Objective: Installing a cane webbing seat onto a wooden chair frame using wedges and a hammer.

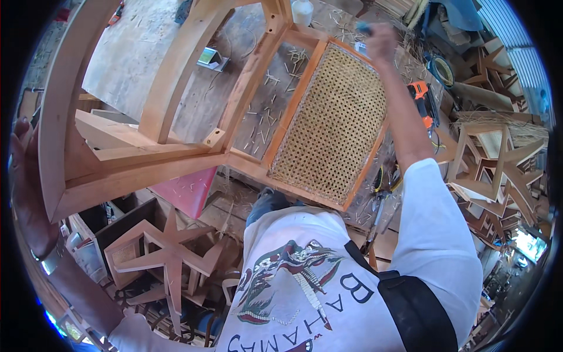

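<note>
A bare wooden chair lies tipped back, its woven cane backrest flat over the worktable. At the far left my left hand is closed against the outer side of the chair's upright wooden part; the frame hides some of its fingers. Stretched out past the top right corner of the cane panel, my right hand is closed in a fist. A small object with a dark teal end sticks out of that fist; motion blur hides its kind.
Cane scraps lie strewn over the worktable. An orange-and-black power tool sits right of the backrest, a white bottle behind the chair. Star-shaped wooden frames stand at lower left, with more wooden frames stacked on the right.
</note>
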`<state>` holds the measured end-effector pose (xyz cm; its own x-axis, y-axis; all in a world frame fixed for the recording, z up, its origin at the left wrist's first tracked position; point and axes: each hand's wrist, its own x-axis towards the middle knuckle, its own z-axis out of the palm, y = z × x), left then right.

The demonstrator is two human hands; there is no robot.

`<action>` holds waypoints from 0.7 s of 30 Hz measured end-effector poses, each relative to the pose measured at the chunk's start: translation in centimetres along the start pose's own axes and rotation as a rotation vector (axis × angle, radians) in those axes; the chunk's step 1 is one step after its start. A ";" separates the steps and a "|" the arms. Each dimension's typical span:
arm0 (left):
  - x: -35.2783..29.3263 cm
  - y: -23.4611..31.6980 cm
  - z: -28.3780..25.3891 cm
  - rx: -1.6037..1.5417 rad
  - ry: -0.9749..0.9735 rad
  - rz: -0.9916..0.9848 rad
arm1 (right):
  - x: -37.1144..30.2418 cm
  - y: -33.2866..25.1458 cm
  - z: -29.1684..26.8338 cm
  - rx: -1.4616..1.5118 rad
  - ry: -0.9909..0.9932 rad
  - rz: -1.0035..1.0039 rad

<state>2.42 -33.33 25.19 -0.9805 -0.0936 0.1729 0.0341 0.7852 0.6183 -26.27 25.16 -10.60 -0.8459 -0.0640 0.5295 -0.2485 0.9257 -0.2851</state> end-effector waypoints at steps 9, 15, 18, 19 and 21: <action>0.7 0.7 1.5 0.012 -0.110 -0.131 | -3.8 -2.0 3.4 0.133 -0.122 -0.263; 1.2 1.8 3.3 -0.016 -0.014 0.017 | -23.6 -19.6 -3.0 0.127 -0.575 -0.225; 1.3 2.3 3.7 -0.229 -0.010 -0.160 | -27.7 -23.7 -10.0 0.872 -1.198 -0.082; 1.3 2.4 3.9 -0.197 0.076 -0.187 | -27.0 -23.3 -11.5 1.021 -1.076 -0.038; 1.5 2.6 4.1 -0.152 0.167 -0.301 | -23.8 -21.6 -11.8 1.091 -0.792 -0.017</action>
<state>0.24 -28.94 23.94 -0.9062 -0.4150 0.0808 -0.2103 0.6083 0.7653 4.79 11.06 -7.60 -0.7899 -0.6116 0.0450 -0.1943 0.1799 -0.9643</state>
